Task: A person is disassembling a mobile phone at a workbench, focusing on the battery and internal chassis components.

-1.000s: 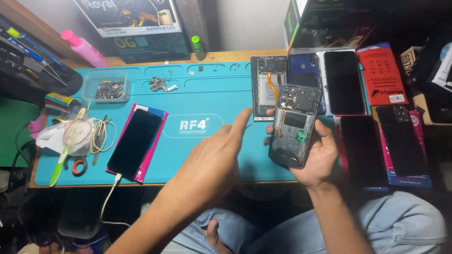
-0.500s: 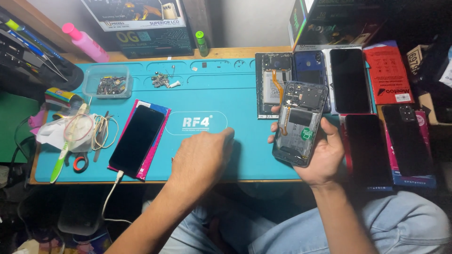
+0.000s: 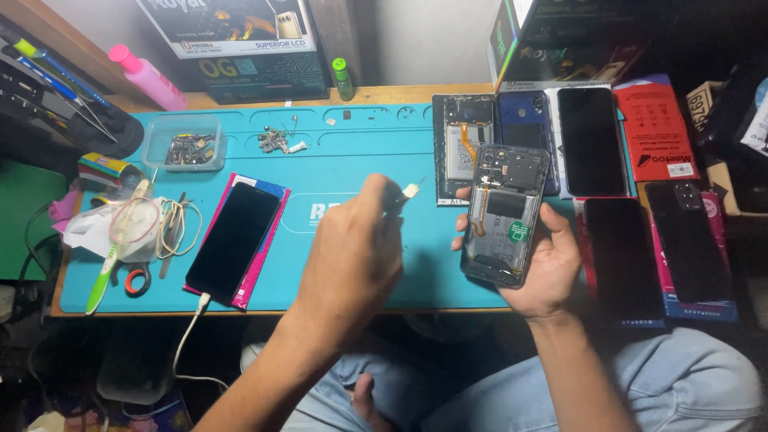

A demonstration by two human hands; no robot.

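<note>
Cluttered and dim, the bench [image 3: 240,98] carries a teal work mat [image 3: 360,152] across the middle of the frame. Right of centre, the right hand [image 3: 540,268] cradles an opened phone [image 3: 506,214] from below, fingers curled round its edges, its back cover off and inner parts facing up. The left hand [image 3: 356,260], which half a second ago lay flat and low on the mat, has now risen at centre frame and closed into a pinch around a small pale tool or part [image 3: 410,191]; its tip points toward the opened phone without touching it. That suggests work on the exposed insides is about to resume. Just above lie another opened handset [image 3: 462,144] and a dark screen panel [image 3: 590,140]. At left, a black phone [image 3: 232,240] rests on a pink sleeve, near a clear tray of small parts [image 3: 184,144].
</note>
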